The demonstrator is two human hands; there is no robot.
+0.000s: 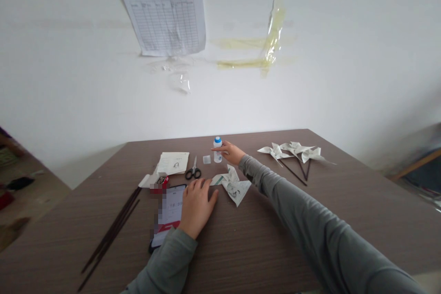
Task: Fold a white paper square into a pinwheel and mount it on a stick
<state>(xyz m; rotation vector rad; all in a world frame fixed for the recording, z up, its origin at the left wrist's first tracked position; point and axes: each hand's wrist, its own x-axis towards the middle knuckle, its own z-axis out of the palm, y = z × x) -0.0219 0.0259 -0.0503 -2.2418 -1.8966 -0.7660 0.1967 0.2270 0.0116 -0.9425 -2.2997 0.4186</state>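
Observation:
A small white glue bottle (217, 154) with a blue cap stands upright near the back of the table. My right hand (232, 152) reaches it from the right; one finger lies across its front, and the other fingers are partly hidden. Before it lies a folded paper pinwheel (234, 187), made of printed paper and without a stick. My left hand (197, 204) rests flat, fingers spread, over the right edge of a phone (171, 213). Its fingertips are at the pinwheel's left tip. Black-handled scissors (193, 173) lie just beyond that hand.
On the right lie several paper pinwheels (296, 149) on dark sticks. A stack of paper squares (173, 163), a small clear square piece (206, 159) and a red item (160, 185) are at left-centre. Loose dark sticks (112, 234) lie further left. A wall (237, 105) borders the back.

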